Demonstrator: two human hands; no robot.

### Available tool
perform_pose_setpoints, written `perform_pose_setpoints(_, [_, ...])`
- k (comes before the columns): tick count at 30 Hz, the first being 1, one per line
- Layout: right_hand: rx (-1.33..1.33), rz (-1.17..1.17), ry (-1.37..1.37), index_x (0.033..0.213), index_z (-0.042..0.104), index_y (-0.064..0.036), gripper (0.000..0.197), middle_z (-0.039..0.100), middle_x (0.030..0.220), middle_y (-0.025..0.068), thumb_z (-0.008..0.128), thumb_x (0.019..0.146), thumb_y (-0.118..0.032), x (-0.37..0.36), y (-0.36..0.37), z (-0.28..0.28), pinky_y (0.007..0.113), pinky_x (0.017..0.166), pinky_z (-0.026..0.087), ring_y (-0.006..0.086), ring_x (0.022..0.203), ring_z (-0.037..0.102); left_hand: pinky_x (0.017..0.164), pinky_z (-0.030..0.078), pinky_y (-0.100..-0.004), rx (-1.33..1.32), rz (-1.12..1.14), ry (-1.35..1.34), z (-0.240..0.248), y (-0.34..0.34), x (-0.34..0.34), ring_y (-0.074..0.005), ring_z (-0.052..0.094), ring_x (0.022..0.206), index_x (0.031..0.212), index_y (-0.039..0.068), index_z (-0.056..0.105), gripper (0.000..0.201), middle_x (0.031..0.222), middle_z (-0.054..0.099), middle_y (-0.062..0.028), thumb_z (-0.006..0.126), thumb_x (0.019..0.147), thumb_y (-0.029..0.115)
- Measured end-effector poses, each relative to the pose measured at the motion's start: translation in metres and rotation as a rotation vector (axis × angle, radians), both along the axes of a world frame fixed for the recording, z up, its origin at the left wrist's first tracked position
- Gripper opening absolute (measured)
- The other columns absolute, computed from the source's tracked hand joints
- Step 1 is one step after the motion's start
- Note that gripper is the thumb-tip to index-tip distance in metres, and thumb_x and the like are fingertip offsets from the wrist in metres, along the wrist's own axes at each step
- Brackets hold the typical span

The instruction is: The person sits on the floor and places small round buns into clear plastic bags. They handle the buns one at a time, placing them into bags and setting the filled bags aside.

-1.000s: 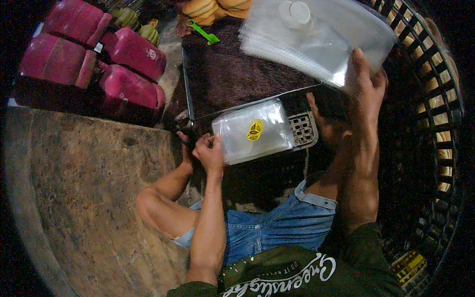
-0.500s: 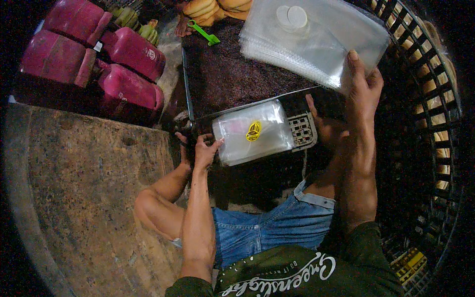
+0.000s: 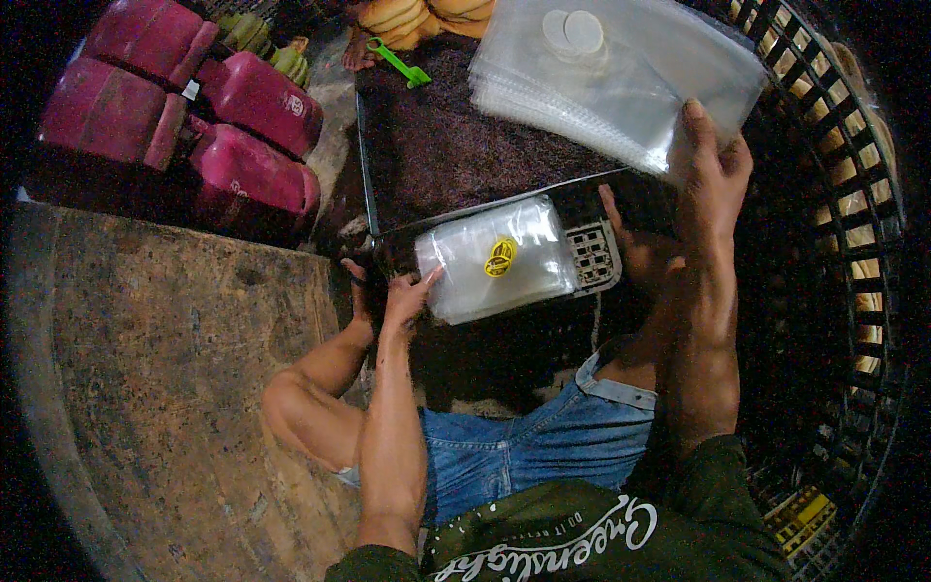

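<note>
In the head view, the left hand [image 3: 407, 299] is at the left end of the small bags [image 3: 465, 286], a flat stack of clear film with a yellow label [image 3: 499, 257] on top. Its index finger stretches out onto the edge of the stack; the other fingers are bent and partly hidden, so I cannot tell whether they grip anything. The small bags lie between the person's legs, just below the near rim of the tray [image 3: 436, 160], and a pale grid [image 3: 593, 257] shows beyond their right end. The right hand [image 3: 716, 165] holds the near right side of the large bags [image 3: 645, 82], a fanned clear stack, with its thumb on top and the other fingers partly out of sight. The large bags overlap the tray's far right part, and two round white labels [image 3: 572, 33] show on them, one overlapping the other. Something dark brown fills the tray, a green scoop [image 3: 400, 64] lies at its far left, and buns [image 3: 407, 21] sit beyond. Magenta jugs [image 3: 116, 116] stand at upper left, past a wooden board [image 3: 194, 378]; a black basket [image 3: 844, 199] curves along the right.
</note>
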State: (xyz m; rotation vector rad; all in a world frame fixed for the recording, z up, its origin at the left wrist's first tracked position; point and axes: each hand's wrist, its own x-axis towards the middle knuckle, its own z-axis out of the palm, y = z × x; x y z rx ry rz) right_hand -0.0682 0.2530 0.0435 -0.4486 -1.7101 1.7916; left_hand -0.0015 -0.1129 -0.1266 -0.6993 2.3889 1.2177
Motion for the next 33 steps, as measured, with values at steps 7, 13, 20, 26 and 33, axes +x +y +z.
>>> perform_pose_setpoints(7, [-0.001,-0.096,-0.032,0.105,0.063,0.0057,0.046,0.067,0.097,0.0112,0.073,0.086,-0.035,0.0,-0.001,-0.01,0.03,0.075,0.049,0.0166,0.084,0.061,0.084,0.046,-0.0317,0.521,0.202,0.074,-0.012,-0.021,0.014,-0.017,0.06,0.092,0.108,-0.003,0.067,0.046,0.104,0.067,-0.0087,0.07,0.087,0.038])
perform_pose_setpoints(13, [0.008,-0.111,-0.089,0.105,0.063,0.0048,0.046,0.066,0.095,0.0105,0.072,0.087,-0.036,0.003,-0.006,-0.005,0.03,0.074,0.049,0.0164,0.083,0.06,0.087,0.048,-0.0341,0.769,0.419,0.089,-0.013,-0.054,0.032,-0.0187,0.059,0.101,0.122,0.0,0.057,0.05,0.115,0.061,-0.0062,0.067,0.089,0.036])
perform_pose_setpoints(20, [0.0,0.058,-0.023,0.108,0.061,0.0057,0.048,0.066,0.098,0.0117,0.072,0.087,-0.036,0.006,-0.013,0.007,0.031,0.077,0.049,0.0172,0.086,0.061,0.083,0.051,-0.0354,0.676,0.369,0.032,-0.001,-0.052,0.032,-0.0198,0.063,0.095,0.118,0.002,0.058,0.047,0.109,0.065,-0.0065,0.069,0.088,0.037])
perform_pose_setpoints(26, [0.018,0.052,-0.063,0.112,0.061,0.0051,0.049,0.066,0.103,0.0144,0.071,0.088,-0.036,0.009,-0.017,0.011,0.032,0.084,0.048,0.0201,0.093,0.062,0.078,0.053,-0.0368,0.717,0.459,0.141,0.042,-0.091,0.056,-0.0214,0.065,0.092,0.113,0.002,0.061,0.043,0.102,0.067,-0.0088,0.074,0.085,0.033])
perform_pose_setpoints(33, [0.014,0.045,-0.061,0.117,0.06,0.0032,0.047,0.066,0.106,0.0141,0.069,0.09,-0.034,0.015,-0.021,0.011,0.034,0.085,0.048,0.0212,0.096,0.061,0.078,0.053,-0.0362,0.368,0.567,0.44,0.136,-0.114,0.074,-0.0221,0.066,0.087,0.115,-0.003,0.06,0.045,0.103,0.067,-0.0107,0.074,0.085,0.027])
